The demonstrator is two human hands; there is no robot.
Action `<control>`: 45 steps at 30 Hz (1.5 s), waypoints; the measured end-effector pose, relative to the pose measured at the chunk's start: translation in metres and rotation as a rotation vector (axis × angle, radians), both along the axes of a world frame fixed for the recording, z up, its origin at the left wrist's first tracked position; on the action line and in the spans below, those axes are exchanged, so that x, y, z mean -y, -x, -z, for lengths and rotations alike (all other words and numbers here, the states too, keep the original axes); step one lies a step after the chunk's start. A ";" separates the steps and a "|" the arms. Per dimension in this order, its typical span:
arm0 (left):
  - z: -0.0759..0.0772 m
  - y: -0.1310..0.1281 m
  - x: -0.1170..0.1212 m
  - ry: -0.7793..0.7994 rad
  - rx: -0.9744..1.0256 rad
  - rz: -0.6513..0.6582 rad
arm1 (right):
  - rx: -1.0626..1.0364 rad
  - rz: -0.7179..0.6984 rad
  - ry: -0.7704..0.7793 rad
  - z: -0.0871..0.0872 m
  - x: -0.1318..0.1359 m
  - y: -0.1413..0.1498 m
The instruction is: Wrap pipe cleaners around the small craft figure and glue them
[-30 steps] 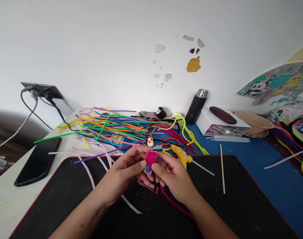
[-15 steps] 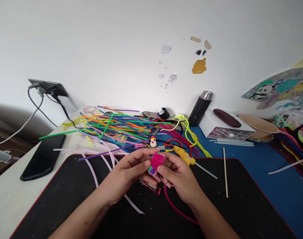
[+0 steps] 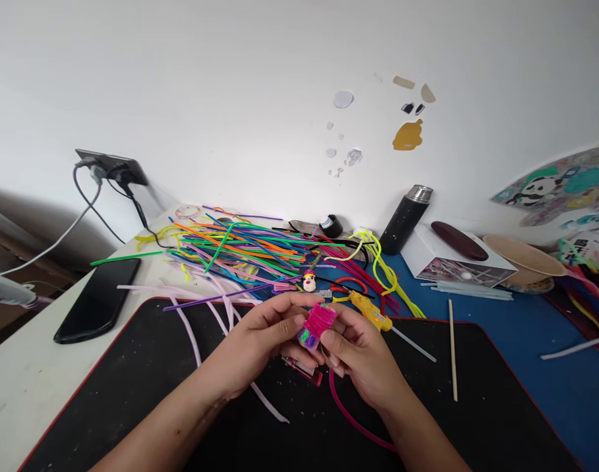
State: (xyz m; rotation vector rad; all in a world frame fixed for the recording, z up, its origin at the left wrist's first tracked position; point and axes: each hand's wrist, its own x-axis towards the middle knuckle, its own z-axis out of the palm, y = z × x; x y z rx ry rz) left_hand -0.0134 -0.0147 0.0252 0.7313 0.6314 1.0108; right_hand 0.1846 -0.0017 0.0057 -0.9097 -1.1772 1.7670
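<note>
Between both hands is a small fuzzy pipe-cleaner piece (image 3: 321,320), magenta on top with green, blue and purple showing at its lower left. My left hand (image 3: 274,331) pinches its left side with thumb and fingers. My right hand (image 3: 351,341) grips its right side, thumb across the lower edge. A magenta pipe cleaner (image 3: 351,416) curves over the black mat below my right hand; whether it joins the piece is hidden. Beneath the hands lies a small red tool (image 3: 307,372), partly covered. A small white-faced figure with a yellow and red top (image 3: 310,281) stands just behind.
Bundled coloured pipe cleaners (image 3: 240,246) lie at the back. A yellow glue gun (image 3: 371,311) with a clear stick rests right of the hands, near a wooden stick (image 3: 453,351). A black phone (image 3: 97,300) lies left; a black flask (image 3: 406,219) and white box (image 3: 461,259) stand back right.
The view has shifted slightly, so everything sits a little further right. The piece has tilted a little in my fingers, and more of its green and purple side shows.
</note>
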 end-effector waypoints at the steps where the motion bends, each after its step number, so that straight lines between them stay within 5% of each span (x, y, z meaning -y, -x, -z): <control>1: 0.000 0.000 0.000 -0.002 -0.001 -0.001 | 0.000 0.000 0.001 0.000 0.000 0.000; 35: 0.005 -0.001 -0.003 0.036 0.197 0.129 | -0.174 -0.114 0.000 -0.002 0.002 0.005; 45: 0.006 -0.005 -0.003 0.057 0.129 0.049 | -0.192 -0.089 0.040 0.007 0.001 0.003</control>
